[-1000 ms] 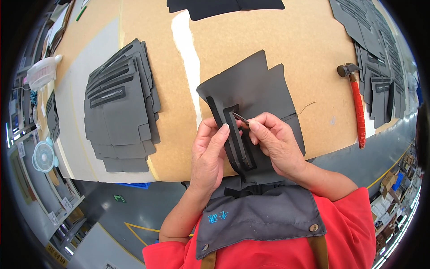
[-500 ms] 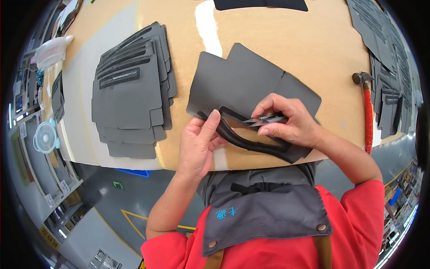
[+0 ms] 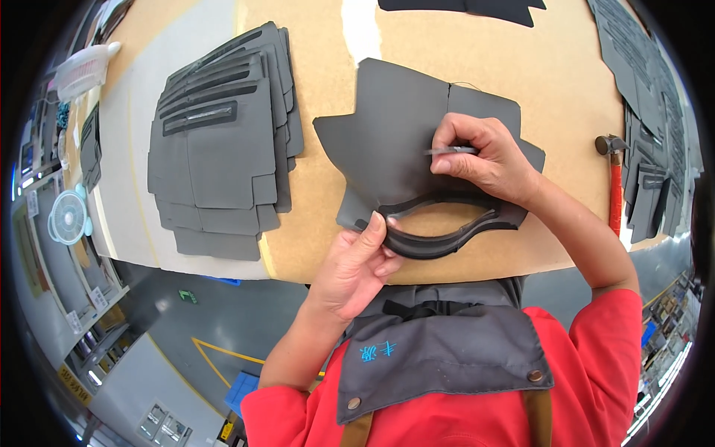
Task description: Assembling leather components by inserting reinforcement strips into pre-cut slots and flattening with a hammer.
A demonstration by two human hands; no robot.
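Observation:
A dark grey flat panel (image 3: 395, 141) with notched edges lies in front of me on the tan-topped table (image 3: 570, 82). Along its near side runs a long slot edged in black; the near black band (image 3: 439, 244) bows toward me, and tabletop shows through the gap. My left hand (image 3: 354, 272) pinches that band at its left end, between thumb and fingers. Above the slot, my right hand (image 3: 488, 160) is closed around small thread snips (image 3: 450, 150), their blades pointing left over the panel. The grip hides most of the snips. A fine loose thread (image 3: 465, 84) curls at the panel's far edge.
To the left is a fanned stack of similar grey panels (image 3: 216, 167). More panels (image 3: 648, 89) line the right edge, beside a red-handled hammer (image 3: 615, 186). Another dark panel (image 3: 462, 6) lies at the far edge. A white basket (image 3: 86, 71) and pale blue fan (image 3: 68, 216) stand far left.
My right hand has lifted the snips away from the slot, up and over the panel. The panel has turned anticlockwise, its slot gaping wider, while my left hand moved right and nearer.

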